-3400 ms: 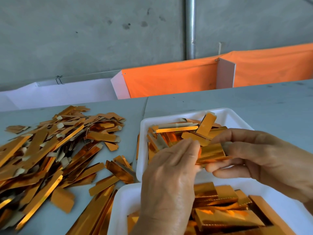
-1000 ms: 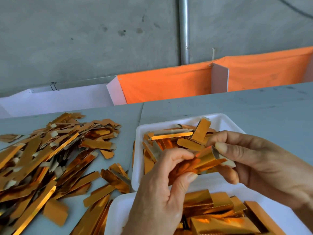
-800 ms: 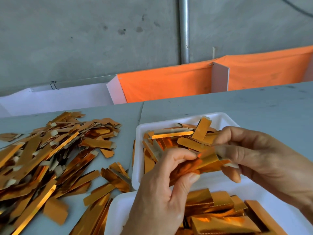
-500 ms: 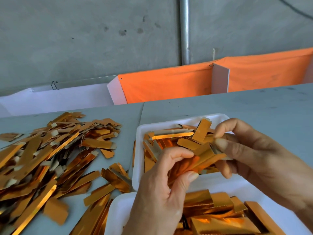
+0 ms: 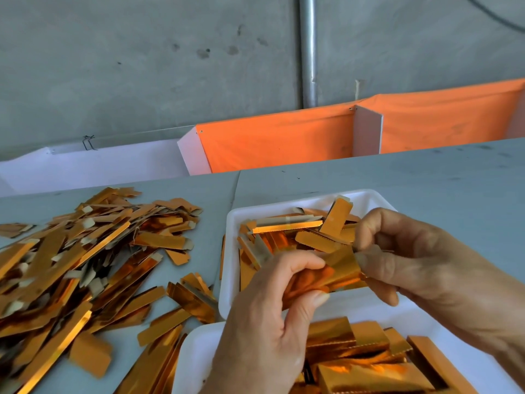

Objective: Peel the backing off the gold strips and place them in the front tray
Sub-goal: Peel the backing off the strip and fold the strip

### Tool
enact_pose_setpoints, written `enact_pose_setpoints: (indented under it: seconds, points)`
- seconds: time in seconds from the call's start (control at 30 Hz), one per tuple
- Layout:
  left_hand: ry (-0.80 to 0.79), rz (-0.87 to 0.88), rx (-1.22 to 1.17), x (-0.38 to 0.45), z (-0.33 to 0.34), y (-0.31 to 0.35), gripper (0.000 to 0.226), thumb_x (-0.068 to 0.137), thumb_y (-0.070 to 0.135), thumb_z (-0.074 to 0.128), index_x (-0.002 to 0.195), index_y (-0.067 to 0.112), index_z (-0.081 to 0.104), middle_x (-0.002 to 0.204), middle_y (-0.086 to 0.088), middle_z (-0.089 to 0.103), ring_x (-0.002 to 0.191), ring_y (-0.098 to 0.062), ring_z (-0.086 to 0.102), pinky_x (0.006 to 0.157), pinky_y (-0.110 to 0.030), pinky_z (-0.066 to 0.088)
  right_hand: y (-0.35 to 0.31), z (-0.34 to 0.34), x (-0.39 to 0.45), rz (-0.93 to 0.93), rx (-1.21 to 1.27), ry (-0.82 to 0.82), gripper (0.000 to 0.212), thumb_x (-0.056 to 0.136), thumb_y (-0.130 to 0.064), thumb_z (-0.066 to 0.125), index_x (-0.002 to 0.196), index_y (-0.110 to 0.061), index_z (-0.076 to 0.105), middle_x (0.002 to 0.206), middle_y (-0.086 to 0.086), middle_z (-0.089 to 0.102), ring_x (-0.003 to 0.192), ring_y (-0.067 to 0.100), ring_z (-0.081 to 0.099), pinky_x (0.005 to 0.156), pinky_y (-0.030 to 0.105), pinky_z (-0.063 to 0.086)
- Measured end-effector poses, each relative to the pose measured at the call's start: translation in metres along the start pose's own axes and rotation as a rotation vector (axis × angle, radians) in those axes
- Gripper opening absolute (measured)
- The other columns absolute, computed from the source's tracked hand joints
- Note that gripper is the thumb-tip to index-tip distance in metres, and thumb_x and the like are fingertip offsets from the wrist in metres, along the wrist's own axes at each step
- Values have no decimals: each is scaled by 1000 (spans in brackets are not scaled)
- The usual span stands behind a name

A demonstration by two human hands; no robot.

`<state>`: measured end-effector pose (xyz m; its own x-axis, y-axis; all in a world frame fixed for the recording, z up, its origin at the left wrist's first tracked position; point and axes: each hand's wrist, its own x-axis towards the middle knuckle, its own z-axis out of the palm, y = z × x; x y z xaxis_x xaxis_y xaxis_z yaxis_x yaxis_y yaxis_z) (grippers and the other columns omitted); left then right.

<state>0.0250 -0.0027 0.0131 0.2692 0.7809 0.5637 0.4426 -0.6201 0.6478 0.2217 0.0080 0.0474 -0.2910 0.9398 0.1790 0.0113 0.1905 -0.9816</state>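
Gold foil strip point(image 5: 338, 270), short and reflective, is held between both hands above the near edge of the white foam front tray point(image 5: 231, 223). The left hand point(image 5: 272, 322) pinches its 8 o'clock end between thumb and curled fingers, anchoring it. The right hand point(image 5: 412, 260) pinches the 3 o'clock end between thumb and forefinger, probably to lift the backing away; the backing itself cannot be made out. At 6 o'clock, a second white foam tray point(image 5: 196, 354) holds folded gold pieces. At 9 o'clock, loose gold strips point(image 5: 85, 260) cover the grey table point(image 5: 426, 177). Compared with half a second earlier, the right hand sits slightly lower and closer to the left.
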Motion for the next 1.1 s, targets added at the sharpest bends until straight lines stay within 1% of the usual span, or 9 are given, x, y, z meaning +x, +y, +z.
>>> enact_pose_setpoints:
  seconds: [0.1, 0.23, 0.3, 0.33, 0.43, 0.6, 0.77, 1.0, 1.1]
  points:
    - [-7, -3, 32, -1, 1, -1, 28, 83, 38, 56, 107, 51, 47, 105, 24, 63, 105, 1, 58, 85, -11, 45, 0, 0, 0, -1, 0, 14, 9, 68, -15, 68, 73, -16, 61, 52, 4, 45, 45, 14, 42, 50, 15, 42]
    - [12, -1, 44, -1, -1, -2, 28, 84, 45, 54, 110, 53, 46, 108, 27, 59, 106, 4, 57, 85, -8, 43, -2, -7, 1, 85, 296, -122, 33, 65, -30, 77, 87, -8, 68, 63, 5, 55, 51, 15, 53, 50, 21, 47]
    - [3, 34, 77, 0, -2, -1, 29, 85, 49, 48, 113, 52, 46, 110, 27, 58, 106, 3, 57, 86, -12, 45, 0, -9, 2, 118, 388, -150, 29, 69, -25, 75, 91, -7, 70, 65, 8, 56, 53, 15, 56, 48, 24, 49]
    - [0, 66, 104, 1, -2, -1, 30, 86, 46, 46, 115, 49, 46, 113, 27, 56, 106, 2, 57, 87, -14, 45, 2, -9, 2, 130, 427, -151, 27, 70, -22, 75, 93, -7, 70, 65, 9, 57, 52, 16, 57, 48, 25, 50]
    - [19, 190, 173, 2, -2, 0, 28, 91, 34, 47, 118, 40, 51, 122, 25, 54, 109, 0, 56, 87, -22, 48, 4, -8, 1, 146, 503, -141, 44, 60, -24, 88, 96, -7, 71, 65, 9, 56, 51, 16, 58, 46, 25, 51]
    - [62, 268, 200, 2, -1, -1, 27, 92, 27, 48, 118, 31, 53, 124, 18, 57, 114, -2, 55, 85, -33, 52, 2, -5, 2, 150, 463, -98, 46, 49, -24, 94, 86, -9, 70, 58, 6, 52, 45, 14, 52, 42, 21, 47]
    - [60, 282, 206, 2, 0, -1, 26, 93, 27, 47, 118, 32, 52, 124, 19, 55, 112, -2, 55, 83, -33, 53, 0, -4, 2, 175, 432, -96, 42, 49, -21, 92, 82, -9, 69, 56, 7, 53, 43, 15, 52, 42, 22, 47]
    - [43, 313, 246, 2, 0, 0, 27, 92, 25, 48, 118, 30, 50, 122, 19, 53, 110, -3, 55, 80, -35, 53, -5, -3, 2, 203, 281, -49, 27, 52, -19, 80, 76, -13, 69, 53, 5, 51, 42, 15, 48, 43, 19, 44]
    - [38, 300, 249, 2, 0, -1, 27, 92, 26, 47, 118, 32, 49, 121, 21, 52, 109, -1, 55, 81, -33, 53, -5, -2, 2, 206, 258, -21, 16, 59, -10, 76, 74, -14, 69, 53, 6, 48, 41, 16, 47, 42, 19, 43]
